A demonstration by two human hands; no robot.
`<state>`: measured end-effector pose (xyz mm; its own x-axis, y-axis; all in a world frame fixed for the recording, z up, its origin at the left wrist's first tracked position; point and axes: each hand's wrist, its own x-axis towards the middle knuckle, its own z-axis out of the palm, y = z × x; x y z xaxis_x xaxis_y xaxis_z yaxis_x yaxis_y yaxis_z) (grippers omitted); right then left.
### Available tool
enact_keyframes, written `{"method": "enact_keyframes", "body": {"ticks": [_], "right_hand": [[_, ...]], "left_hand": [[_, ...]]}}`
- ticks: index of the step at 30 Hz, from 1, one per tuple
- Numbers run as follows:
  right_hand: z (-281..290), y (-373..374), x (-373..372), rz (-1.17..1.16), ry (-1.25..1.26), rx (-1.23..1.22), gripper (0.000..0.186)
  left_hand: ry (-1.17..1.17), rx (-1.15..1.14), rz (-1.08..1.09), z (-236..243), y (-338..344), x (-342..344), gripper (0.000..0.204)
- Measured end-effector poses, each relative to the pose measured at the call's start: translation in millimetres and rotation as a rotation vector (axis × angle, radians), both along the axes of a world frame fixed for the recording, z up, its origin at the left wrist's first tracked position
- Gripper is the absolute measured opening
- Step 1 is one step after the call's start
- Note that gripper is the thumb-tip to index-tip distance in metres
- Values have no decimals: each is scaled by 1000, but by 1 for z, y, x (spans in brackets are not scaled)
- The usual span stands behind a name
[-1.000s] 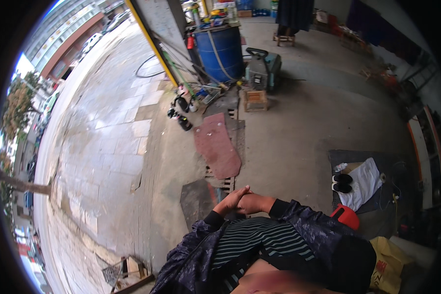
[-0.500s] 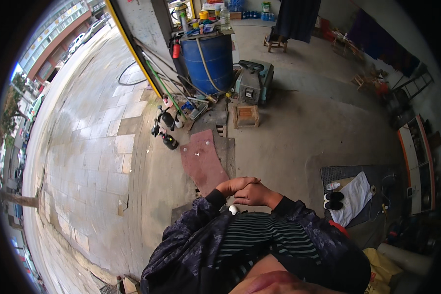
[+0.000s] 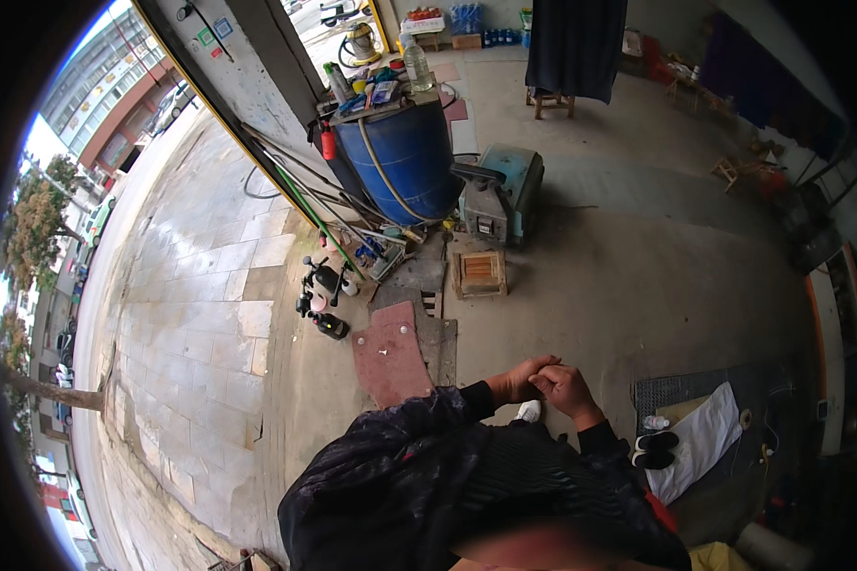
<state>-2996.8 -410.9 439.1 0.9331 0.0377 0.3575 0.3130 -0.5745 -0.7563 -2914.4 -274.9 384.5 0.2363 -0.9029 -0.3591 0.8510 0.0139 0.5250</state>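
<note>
Both my hands meet in front of my body, at the ends of dark jacket sleeves. My left hand (image 3: 518,379) reaches in from the left with its fingers bent, its tips running behind the other hand. Against it rests my right hand (image 3: 566,388), curled closed with the knuckles up. Whatever lies inside the fingers, if anything, is hidden. Just below the hands a white shoe (image 3: 529,411) shows on the floor. Ahead and to the left lies a reddish mat (image 3: 390,354), apart from my hands.
Black spray bottles (image 3: 329,325) stand left of a wooden crate (image 3: 479,274). Behind are a blue barrel (image 3: 400,162) with clutter on top and a grey-green machine (image 3: 505,195). At right, a dark mat (image 3: 676,388) bears black shoes (image 3: 654,450) and white cloth (image 3: 703,438).
My hands have shifted right in the picture, and their clasp has altered, with the right hand now more upright and curled. The view has tilted and turned, so the barrel and machine sit lower.
</note>
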Motion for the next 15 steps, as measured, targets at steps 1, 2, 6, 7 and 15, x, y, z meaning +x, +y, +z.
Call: {"method": "enact_keyframes", "body": {"ticks": [1,2,6,7,15], "right_hand": [[4,-22,12,10,13,-7,34],[9,-42,24,19,19,0,34],[26,-104,78,7,-3,-13,30],[30,-115,93,-9,-40,-19,29],[27,-160,202,54,469,389,16]], "left_hand": [[86,-19,-22,-3,-22,15,40],[171,-14,-47,-4,-43,30,41],[126,31,-4,-10,-107,85,46],[94,103,68,-14,-121,100,45],[-695,319,483,-57,-244,278,21]]}}
